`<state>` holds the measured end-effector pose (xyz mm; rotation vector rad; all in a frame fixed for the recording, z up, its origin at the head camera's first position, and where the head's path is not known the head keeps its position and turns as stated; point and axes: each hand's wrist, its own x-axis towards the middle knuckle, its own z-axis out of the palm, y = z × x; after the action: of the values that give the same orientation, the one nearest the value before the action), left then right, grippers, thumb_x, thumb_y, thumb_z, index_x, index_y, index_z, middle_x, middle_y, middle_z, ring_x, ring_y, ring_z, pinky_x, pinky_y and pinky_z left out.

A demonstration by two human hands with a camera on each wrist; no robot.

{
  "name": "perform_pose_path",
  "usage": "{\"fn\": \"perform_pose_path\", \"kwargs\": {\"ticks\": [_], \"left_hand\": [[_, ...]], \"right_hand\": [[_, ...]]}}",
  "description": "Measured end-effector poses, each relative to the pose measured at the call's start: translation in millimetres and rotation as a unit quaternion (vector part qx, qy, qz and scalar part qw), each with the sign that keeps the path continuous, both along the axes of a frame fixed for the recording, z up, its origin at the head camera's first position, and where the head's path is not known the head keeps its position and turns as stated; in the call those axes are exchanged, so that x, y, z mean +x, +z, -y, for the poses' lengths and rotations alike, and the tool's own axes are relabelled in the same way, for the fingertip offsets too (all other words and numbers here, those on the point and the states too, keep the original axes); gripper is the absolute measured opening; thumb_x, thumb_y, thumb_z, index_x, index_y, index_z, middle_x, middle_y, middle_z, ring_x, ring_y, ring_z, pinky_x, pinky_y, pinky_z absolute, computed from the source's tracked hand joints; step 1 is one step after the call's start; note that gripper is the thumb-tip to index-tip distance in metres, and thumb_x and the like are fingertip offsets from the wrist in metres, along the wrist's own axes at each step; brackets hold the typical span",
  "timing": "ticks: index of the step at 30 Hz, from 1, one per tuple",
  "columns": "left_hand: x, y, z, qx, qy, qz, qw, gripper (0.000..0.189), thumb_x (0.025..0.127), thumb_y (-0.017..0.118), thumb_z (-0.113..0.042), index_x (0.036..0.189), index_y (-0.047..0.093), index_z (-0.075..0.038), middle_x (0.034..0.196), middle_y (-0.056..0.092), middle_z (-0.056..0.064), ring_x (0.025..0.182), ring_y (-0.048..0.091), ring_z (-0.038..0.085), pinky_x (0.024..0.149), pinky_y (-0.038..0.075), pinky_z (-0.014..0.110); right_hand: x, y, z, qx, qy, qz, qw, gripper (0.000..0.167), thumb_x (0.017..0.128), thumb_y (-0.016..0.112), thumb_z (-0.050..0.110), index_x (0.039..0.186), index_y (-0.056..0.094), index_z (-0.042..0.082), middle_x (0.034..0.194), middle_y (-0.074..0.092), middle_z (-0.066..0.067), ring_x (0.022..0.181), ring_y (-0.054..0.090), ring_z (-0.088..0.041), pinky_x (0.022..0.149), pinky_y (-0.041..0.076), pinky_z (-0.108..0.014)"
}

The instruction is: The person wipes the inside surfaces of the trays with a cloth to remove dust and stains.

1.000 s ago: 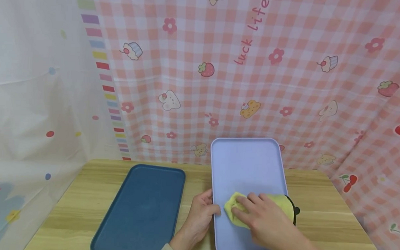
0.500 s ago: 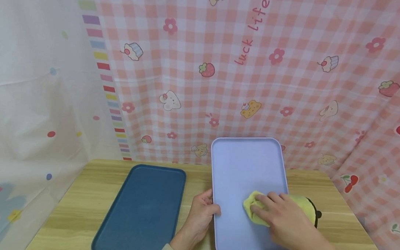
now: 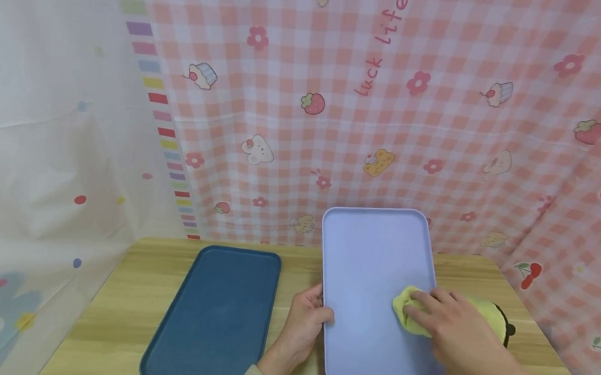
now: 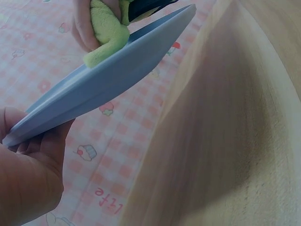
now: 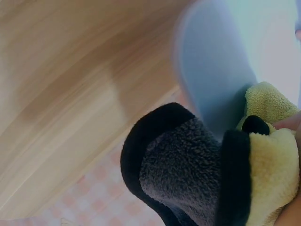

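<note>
A lavender tray (image 3: 372, 256) is propped up at a tilt above the table, its inner face toward me. My left hand (image 3: 302, 325) grips its left rim, thumb on the front and fingers behind. In the left wrist view the tray (image 4: 108, 77) shows edge-on, raised off the wood. My right hand (image 3: 452, 325) holds a bunched yellow cloth (image 3: 409, 312) against the tray's right side. The cloth's loose end hangs past the right rim; in the right wrist view this towel (image 5: 183, 165) shows a dark grey side with black edging.
A dark blue tray (image 3: 216, 311) lies flat on the wooden table (image 3: 112, 313), left of my left hand. Behind the table hangs a pink checked curtain (image 3: 283, 126), with a white curtain (image 3: 48, 145) at the left.
My right hand has slid the cloth rightward across the lavender tray, from near the left rim to the right side. My left hand keeps its grip on the rim.
</note>
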<state>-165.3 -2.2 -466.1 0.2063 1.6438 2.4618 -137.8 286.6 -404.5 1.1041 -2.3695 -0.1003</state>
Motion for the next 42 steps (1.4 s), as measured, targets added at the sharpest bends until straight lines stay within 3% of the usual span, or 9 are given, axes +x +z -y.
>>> {"fn": "perform_pose_path", "kwargs": {"ticks": [18, 25, 30, 31, 33, 34, 37, 38, 42], "left_hand": [[-1.2, 3.9, 1.1, -0.004, 0.005, 0.000, 1.0000, 0.070, 0.061, 0.050, 0.015, 0.128, 0.068, 0.009, 0.113, 0.076, 0.020, 0.100, 0.072, 0.020, 0.082, 0.056, 0.029], [-2.8, 5.6, 3.4, -0.004, 0.016, -0.001, 0.9999, 0.069, 0.062, 0.050, 0.015, 0.128, 0.069, 0.008, 0.114, 0.076, 0.020, 0.101, 0.071, 0.022, 0.085, 0.056, 0.031], [-3.2, 6.2, 3.8, -0.002, 0.015, -0.002, 0.9999, 0.068, 0.062, 0.050, 0.015, 0.128, 0.069, 0.008, 0.113, 0.076, 0.019, 0.100, 0.072, 0.021, 0.084, 0.055, 0.031], [-3.3, 6.2, 3.9, -0.002, 0.015, -0.003, 0.9999, 0.068, 0.062, 0.050, 0.015, 0.128, 0.069, 0.008, 0.113, 0.076, 0.019, 0.101, 0.072, 0.021, 0.084, 0.055, 0.031], [-3.5, 6.4, 4.2, -0.003, 0.017, -0.004, 0.9998, 0.068, 0.062, 0.051, 0.015, 0.127, 0.069, 0.008, 0.113, 0.076, 0.019, 0.101, 0.072, 0.021, 0.084, 0.055, 0.031], [-3.6, 6.5, 4.5, -0.005, 0.017, -0.004, 0.9998, 0.068, 0.062, 0.051, 0.015, 0.127, 0.069, 0.008, 0.113, 0.076, 0.019, 0.101, 0.072, 0.021, 0.084, 0.055, 0.031], [-3.4, 6.6, 5.6, -0.008, 0.020, -0.004, 0.9998, 0.068, 0.063, 0.051, 0.014, 0.128, 0.068, 0.008, 0.113, 0.076, 0.019, 0.102, 0.071, 0.021, 0.085, 0.055, 0.031], [-3.2, 6.6, 6.0, -0.008, 0.021, -0.004, 0.9998, 0.068, 0.063, 0.051, 0.014, 0.129, 0.068, 0.008, 0.113, 0.076, 0.019, 0.101, 0.071, 0.021, 0.084, 0.055, 0.031], [-3.1, 6.2, 7.1, -0.005, 0.020, -0.001, 0.9998, 0.069, 0.062, 0.051, 0.014, 0.129, 0.067, 0.009, 0.111, 0.076, 0.020, 0.100, 0.072, 0.021, 0.083, 0.055, 0.031]], "right_hand": [[5.9, -10.2, -20.3, -0.017, -0.013, -0.003, 0.9998, 0.059, 0.053, 0.062, 0.000, 0.110, 0.073, 0.012, 0.112, 0.071, -0.006, 0.093, 0.062, -0.030, 0.075, 0.052, -0.050], [13.0, -16.9, -22.6, -0.013, 0.011, -0.006, 0.9998, 0.055, 0.055, 0.060, 0.005, 0.107, 0.073, 0.017, 0.111, 0.073, -0.006, 0.093, 0.061, -0.027, 0.073, 0.049, -0.045], [18.0, -22.3, -29.2, -0.006, 0.053, -0.019, 0.9984, 0.042, 0.067, 0.057, 0.012, 0.103, 0.074, 0.021, 0.109, 0.073, -0.006, 0.088, 0.059, -0.024, 0.069, 0.047, -0.042], [19.0, -23.4, -30.9, -0.004, 0.061, -0.019, 0.9980, 0.035, 0.078, 0.052, 0.013, 0.104, 0.074, 0.021, 0.110, 0.073, -0.005, 0.089, 0.059, -0.023, 0.070, 0.046, -0.041], [21.0, -25.3, -34.0, 0.000, 0.074, -0.016, 0.9972, 0.022, 0.095, 0.056, 0.029, 0.105, 0.075, 0.023, 0.112, 0.072, -0.004, 0.091, 0.058, -0.021, 0.072, 0.046, -0.039], [21.7, -26.1, -35.2, 0.003, 0.078, -0.014, 0.9969, 0.026, 0.101, 0.056, 0.041, 0.105, 0.075, 0.024, 0.113, 0.072, -0.004, 0.092, 0.058, -0.019, 0.073, 0.045, -0.038], [22.9, -27.7, -37.5, 0.012, 0.088, -0.011, 0.9960, 0.050, 0.092, 0.059, 0.072, 0.105, 0.075, 0.027, 0.115, 0.071, -0.002, 0.096, 0.057, -0.016, 0.077, 0.043, -0.034], [23.1, -28.0, -37.9, 0.013, 0.092, -0.010, 0.9956, 0.054, 0.086, 0.062, 0.076, 0.105, 0.075, 0.028, 0.116, 0.071, -0.001, 0.096, 0.057, -0.016, 0.077, 0.043, -0.034], [23.6, -29.1, -36.6, 0.017, 0.105, -0.010, 0.9943, 0.051, 0.086, 0.063, 0.074, 0.104, 0.076, 0.029, 0.115, 0.070, -0.001, 0.096, 0.055, -0.015, 0.077, 0.041, -0.032]]}}
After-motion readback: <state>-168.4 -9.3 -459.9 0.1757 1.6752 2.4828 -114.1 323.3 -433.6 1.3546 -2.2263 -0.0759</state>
